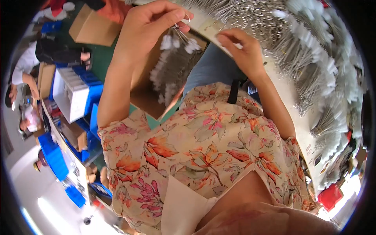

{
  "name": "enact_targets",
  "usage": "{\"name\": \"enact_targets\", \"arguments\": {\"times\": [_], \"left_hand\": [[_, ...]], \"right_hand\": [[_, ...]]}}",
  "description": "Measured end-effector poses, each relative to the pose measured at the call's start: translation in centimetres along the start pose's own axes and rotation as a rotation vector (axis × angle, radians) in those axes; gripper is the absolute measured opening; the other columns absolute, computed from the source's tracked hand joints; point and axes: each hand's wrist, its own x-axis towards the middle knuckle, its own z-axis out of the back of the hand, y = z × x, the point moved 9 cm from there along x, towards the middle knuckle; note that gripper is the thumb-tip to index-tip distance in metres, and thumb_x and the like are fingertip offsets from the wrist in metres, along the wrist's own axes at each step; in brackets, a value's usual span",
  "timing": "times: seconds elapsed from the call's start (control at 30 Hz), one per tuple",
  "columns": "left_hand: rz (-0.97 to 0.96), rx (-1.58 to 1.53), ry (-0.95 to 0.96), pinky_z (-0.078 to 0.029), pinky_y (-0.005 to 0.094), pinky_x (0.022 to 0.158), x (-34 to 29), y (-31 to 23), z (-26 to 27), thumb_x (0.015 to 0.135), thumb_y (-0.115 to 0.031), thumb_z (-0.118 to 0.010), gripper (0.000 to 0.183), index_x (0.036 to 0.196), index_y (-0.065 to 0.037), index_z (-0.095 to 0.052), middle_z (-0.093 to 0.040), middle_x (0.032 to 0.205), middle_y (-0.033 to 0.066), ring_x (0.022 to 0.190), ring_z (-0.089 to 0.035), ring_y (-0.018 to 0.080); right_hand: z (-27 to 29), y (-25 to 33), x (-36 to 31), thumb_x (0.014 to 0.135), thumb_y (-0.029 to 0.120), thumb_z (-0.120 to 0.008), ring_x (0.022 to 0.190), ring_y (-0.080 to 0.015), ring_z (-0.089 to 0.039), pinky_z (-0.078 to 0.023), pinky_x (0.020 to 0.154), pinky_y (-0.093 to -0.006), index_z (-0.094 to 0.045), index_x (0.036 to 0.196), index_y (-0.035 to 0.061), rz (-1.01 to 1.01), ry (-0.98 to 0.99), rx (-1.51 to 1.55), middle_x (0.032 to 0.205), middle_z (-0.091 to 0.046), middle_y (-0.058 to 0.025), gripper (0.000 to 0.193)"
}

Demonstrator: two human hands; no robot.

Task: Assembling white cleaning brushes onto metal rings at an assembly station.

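My left hand [143,27] pinches a thin wire ring [188,18] between thumb and fingers. Below the ring hangs a small bunch of wire brushes [178,37] with white bristle tufts. They dangle over an open cardboard box [148,100], in which many more white-bristled wire brushes [170,70] lie heaped. My right hand [246,51] is held near the table edge, apart from the left, with thumb and forefinger curled together. Whether anything sits between those fingertips is too small to tell.
Along the right, a pale table [291,92] carries a large pile of wire brushes [290,43]. Another cardboard box [94,27] stands at the upper left. Blue bins [53,156] and a white crate [72,94] are farther left, where other people [25,70] are seated.
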Motion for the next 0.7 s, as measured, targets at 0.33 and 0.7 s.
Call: {"name": "enact_targets", "arguments": {"times": [0.33, 0.7], "left_hand": [[0.115, 1.265, 0.506, -0.046, 0.0437, 0.070, -7.7, 27.5, -4.1, 0.077, -0.010, -0.055, 0.011, 0.076, -0.003, -0.064, -0.065, 0.077, 0.0136, 0.077, -0.064, 0.0308], [0.532, 0.617, 0.429, -0.048, 0.0434, 0.076, -12.2, 36.6, -5.7, 0.076, -0.021, -0.061, 0.024, 0.089, -0.001, -0.065, -0.064, 0.093, 0.0194, 0.089, -0.060, 0.0393]], "right_hand": [[1.2, -6.1, -5.4, 0.082, 0.010, -0.066, 0.060, -0.0063, -0.053, -0.043, 0.056, -0.0210, -0.066, 0.086, 0.0003, -0.258, 0.041, -0.211, 0.069, -0.061, -0.0020, 0.010], [2.5, -4.4, -5.0, 0.081, 0.009, -0.066, 0.062, -0.0088, -0.057, -0.045, 0.057, -0.0226, -0.066, 0.086, 0.0021, -0.201, -0.025, -0.252, 0.072, -0.062, -0.0040, 0.009]]}}
